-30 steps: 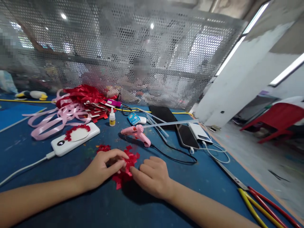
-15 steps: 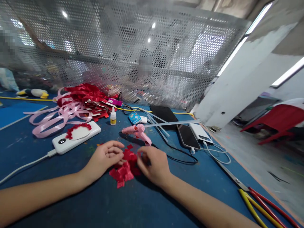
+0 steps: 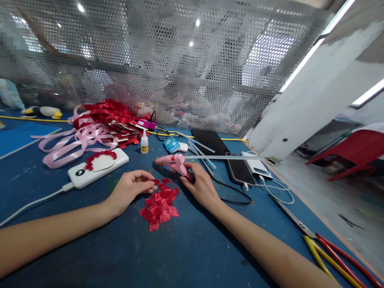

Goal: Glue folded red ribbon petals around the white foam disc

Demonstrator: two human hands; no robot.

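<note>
My left hand (image 3: 133, 188) pinches a small red ribbon piece (image 3: 156, 182) between thumb and fingertips, just left of a loose pile of red ribbon pieces (image 3: 160, 206) on the blue table. The fingers of my right hand (image 3: 201, 185) are closed round the handle of a pink hot glue gun (image 3: 172, 161), which lies with its nozzle to the left. A long clear glue stick (image 3: 222, 158) sticks out of its back. On a white power bank (image 3: 99, 168) at the left rests a pale round disc (image 3: 104, 163), part of its edge lined with red ribbon pieces.
Pink ribbon (image 3: 79, 140) and red ribbon (image 3: 109, 114) lie at the back left, near a small glue bottle (image 3: 144, 143). A phone (image 3: 241, 171), cables and large scissors (image 3: 303, 228) lie along the right. A perforated metal screen (image 3: 168, 68) stands behind.
My right hand has moved from the ribbon pile up to the glue gun's handle and closed on it. My left hand has drawn slightly up from the pile with a red piece.
</note>
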